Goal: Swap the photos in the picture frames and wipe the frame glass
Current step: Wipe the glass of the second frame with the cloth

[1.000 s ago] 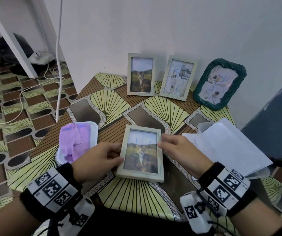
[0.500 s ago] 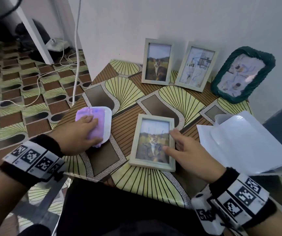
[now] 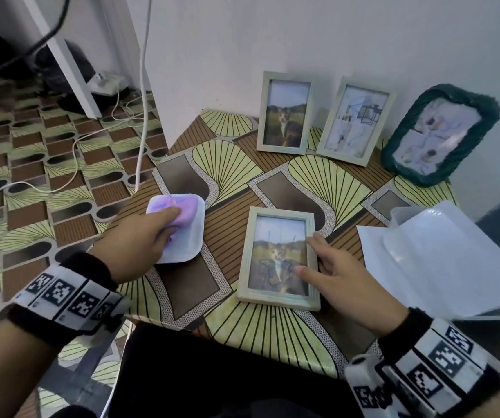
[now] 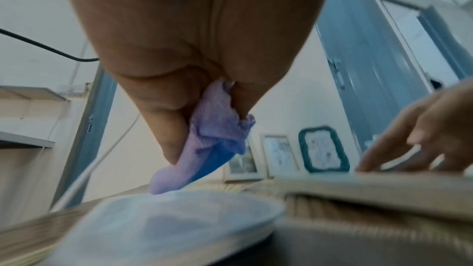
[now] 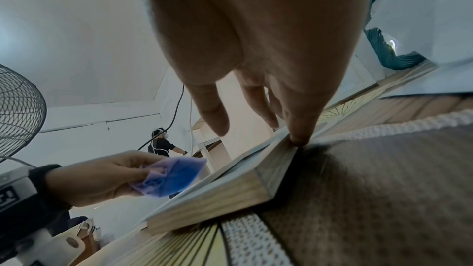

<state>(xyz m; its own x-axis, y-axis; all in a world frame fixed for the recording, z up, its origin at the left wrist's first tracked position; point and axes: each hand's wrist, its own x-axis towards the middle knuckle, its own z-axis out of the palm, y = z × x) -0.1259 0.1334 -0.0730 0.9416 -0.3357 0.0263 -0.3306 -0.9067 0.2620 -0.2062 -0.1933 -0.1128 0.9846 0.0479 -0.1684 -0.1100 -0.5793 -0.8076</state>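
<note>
Pinching the soft cloth [image 4: 217, 135] in your left hand [image 3: 140, 239], keep your flat, open right hand [image 3: 333, 267] on the frame [image 3: 278, 257]'s right edge, since glass may slide and break.

One frame [image 3: 278, 257] lies flat on the table [image 3: 272, 333], near its front edge. A tray [image 3: 193, 239] holding a cloth [image 3: 186, 211] sits to its left, loose sheets [image 3: 441, 263] to its right. Three frames [image 3: 284, 113] stand behind, against the wall [image 3: 303, 34].

No legible text anywhere, only square black-and-white coded markers on both wristbands [image 3: 64, 294].
</note>
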